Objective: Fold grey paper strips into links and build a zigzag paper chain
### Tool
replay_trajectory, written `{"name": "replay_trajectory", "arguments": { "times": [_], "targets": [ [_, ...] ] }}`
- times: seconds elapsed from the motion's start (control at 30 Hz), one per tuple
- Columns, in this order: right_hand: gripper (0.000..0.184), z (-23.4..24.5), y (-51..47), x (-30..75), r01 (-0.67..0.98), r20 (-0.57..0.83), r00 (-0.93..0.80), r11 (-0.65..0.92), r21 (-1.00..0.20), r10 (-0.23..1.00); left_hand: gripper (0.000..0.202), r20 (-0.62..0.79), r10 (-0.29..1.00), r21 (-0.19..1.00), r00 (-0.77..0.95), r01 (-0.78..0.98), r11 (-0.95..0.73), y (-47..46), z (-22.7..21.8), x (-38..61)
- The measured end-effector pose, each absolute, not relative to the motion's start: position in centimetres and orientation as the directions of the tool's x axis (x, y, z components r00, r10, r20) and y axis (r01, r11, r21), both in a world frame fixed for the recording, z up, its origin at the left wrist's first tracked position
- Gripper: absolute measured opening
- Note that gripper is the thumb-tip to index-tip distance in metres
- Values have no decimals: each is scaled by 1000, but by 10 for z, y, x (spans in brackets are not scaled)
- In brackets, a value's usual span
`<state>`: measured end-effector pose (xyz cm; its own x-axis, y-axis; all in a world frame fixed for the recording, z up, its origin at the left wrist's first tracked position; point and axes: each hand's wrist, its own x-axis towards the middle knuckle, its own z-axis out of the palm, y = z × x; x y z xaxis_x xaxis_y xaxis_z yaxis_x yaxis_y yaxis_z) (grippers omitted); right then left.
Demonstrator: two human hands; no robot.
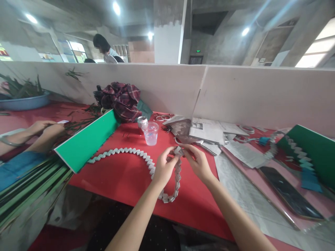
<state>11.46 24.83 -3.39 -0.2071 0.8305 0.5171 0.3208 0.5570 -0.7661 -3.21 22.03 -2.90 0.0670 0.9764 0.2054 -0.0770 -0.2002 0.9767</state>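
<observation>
A zigzag chain of folded paper links (136, 151), grey-white and pale green at its far end, winds across the red tabletop (104, 184). Its near part loops under my wrist and rises to my fingers. My left hand (165, 166) is closed, pinching the chain near its raised end. At that end, my right hand (201, 163) has thumb and forefinger pressed to the last links from the right side. Just beyond my hands stand a clear plastic cup (151, 134) and a drink can (142, 122).
Newspaper sheets (206, 129), a pink board (248, 170), a phone (288, 191) and another folded chain (298, 148) lie to the right. Green dividers (89, 139) bound the left and right. Past the left one, a co-worker's hands (49, 130) work near long leaves (34, 186). A plaid cloth (124, 101) lies behind.
</observation>
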Motion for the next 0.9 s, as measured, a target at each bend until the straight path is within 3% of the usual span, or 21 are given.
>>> {"name": "replay_trajectory", "arguments": {
  "times": [0.37,0.5,0.7,0.9],
  "targets": [
    [15,-32,241,106,247,514,-246,566,-787,822,18,438,898,881,-38,217,-420,223,-33,-37],
    [14,-31,241,105,236,505,-245,557,-796,827,18,407,912,907,-51,135,-398,224,-34,-37],
    [9,-32,242,106,186,484,-238,529,-828,842,22,219,976,975,-9,-33,-219,230,-33,-41],
    [7,-31,243,105,97,441,-257,477,-873,860,23,162,987,973,16,-170,-157,232,-32,-41]
  ]
}}
